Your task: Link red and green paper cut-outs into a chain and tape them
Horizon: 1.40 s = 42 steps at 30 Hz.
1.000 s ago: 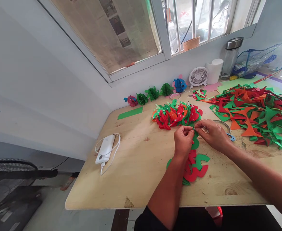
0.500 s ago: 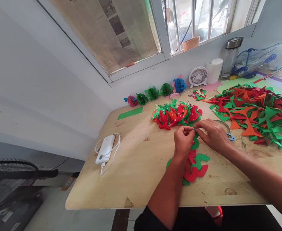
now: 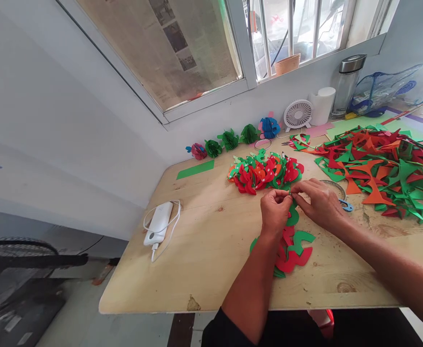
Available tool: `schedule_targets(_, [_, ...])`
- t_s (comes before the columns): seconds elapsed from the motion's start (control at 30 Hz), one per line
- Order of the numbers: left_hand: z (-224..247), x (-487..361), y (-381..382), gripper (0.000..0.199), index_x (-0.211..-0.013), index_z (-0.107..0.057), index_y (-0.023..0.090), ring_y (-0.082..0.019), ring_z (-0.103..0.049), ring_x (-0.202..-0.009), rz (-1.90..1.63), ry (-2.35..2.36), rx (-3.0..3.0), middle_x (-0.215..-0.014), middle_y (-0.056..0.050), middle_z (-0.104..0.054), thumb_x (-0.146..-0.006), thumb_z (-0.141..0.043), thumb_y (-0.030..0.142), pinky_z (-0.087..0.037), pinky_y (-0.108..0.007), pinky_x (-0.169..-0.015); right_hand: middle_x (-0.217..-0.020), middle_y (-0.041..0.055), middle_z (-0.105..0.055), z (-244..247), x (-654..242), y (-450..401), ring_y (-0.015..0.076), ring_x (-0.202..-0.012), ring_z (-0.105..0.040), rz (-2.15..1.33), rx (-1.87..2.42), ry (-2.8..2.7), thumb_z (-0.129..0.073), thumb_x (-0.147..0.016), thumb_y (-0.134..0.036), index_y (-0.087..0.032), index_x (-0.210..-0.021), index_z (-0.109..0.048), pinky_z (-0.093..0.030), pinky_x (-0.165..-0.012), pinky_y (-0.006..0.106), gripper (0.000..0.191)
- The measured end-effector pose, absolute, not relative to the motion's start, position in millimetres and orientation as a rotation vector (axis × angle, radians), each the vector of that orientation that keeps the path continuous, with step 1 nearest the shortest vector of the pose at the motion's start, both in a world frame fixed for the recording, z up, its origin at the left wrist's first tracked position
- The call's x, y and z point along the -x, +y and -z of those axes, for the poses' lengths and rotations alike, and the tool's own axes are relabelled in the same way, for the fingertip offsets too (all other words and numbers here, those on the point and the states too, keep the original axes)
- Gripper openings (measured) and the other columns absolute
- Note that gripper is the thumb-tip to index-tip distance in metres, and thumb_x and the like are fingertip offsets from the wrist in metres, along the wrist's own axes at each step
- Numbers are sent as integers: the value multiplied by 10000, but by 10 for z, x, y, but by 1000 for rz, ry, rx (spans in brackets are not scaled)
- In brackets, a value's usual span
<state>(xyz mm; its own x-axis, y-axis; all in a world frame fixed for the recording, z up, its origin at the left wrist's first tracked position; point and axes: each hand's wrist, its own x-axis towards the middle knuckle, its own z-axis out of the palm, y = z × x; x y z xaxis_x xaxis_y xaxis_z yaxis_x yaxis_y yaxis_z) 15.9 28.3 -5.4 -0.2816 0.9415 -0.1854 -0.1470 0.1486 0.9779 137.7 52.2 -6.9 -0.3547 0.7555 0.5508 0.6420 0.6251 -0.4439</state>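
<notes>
A: From my seat at the feed, how do your hands stand?

B: I have my left hand (image 3: 274,209) and right hand (image 3: 318,200) together, fingertips pinched on the upper end of a green paper piece (image 3: 292,216). My fingers cover the exact grip point.

A: Where is that, over the tabletop (image 3: 197,260)?

B: Right of its middle, between the near and far edges. Towards the near edge I see loose red and green cutouts (image 3: 291,258), partly behind my left forearm.

A: And around the hands?

B: Just beyond them sits a heap of folded cutouts (image 3: 257,176), red, green and orange. Beside my right hand lies a ring-shaped thing with a blue part (image 3: 346,206); I can't tell what it is. Further right spreads a big pile of scraps (image 3: 377,168).

A: Further out?

B: A white power bank (image 3: 160,221) with its cable near the left edge, a green strip (image 3: 195,169) by the far left corner, and along the far edge, small paper ornaments (image 3: 229,140), a white fan (image 3: 298,115) and a glass bottle (image 3: 345,91).
</notes>
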Motion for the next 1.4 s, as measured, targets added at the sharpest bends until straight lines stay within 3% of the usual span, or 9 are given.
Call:
schedule_targets(0.43, [39,-158,287,68,-616,-588,136,-48,-409,-429,-1377,1395,-844,-510,28,-533,-575,-627,174,-320,-155,-406,-749,57,-674,31,-1356,489,213,-771,-595,-224,1138,-2083,-481,-811,-195,-183,-804,-616,-427,-680,315,136])
schedule_targets(0.6, [15,-159,284,77,-596,-594,136,-59,-443,-459,-1400,1385,-812,-516,19,-540,-566,-647,184,-339,-151,-410,-786,61,-678,8,-1364,492,202,-773,-604,-269,1206,-1991,-468,-803,-210,-178,-901,-628,-436,-694,310,191])
schedule_targets(0.97, [37,-156,274,146,-650,-600,136,-45,-442,-418,-1399,1265,-778,-561,12,-579,-588,-688,234,-364,-158,-399,-641,13,-620,12,-1379,585,135,-566,-524,-941,1256,-1758,-534,-736,-414,-190,-729,-607,-407,-525,262,235])
schedule_targets(1.2, [10,-161,258,162,-682,-608,143,-52,-453,-430,-1331,1273,-768,-552,27,-568,-598,-686,258,-392,-171,-422,-596,-8,-559,5,-1394,608,113,-532,-462,-1067,1224,-1695,-546,-713,-396,-189,-690,-576,-370,-491,244,211])
schedule_targets(1.4, [13,-180,248,134,-649,-632,135,-117,-590,-544,-1274,1240,-829,-581,-28,-639,-584,-692,235,-414,-193,-496,-565,-18,-524,-28,-1396,602,109,-520,-448,-990,1261,-1658,-524,-732,-373,-192,-650,-560,-353,-475,232,202])
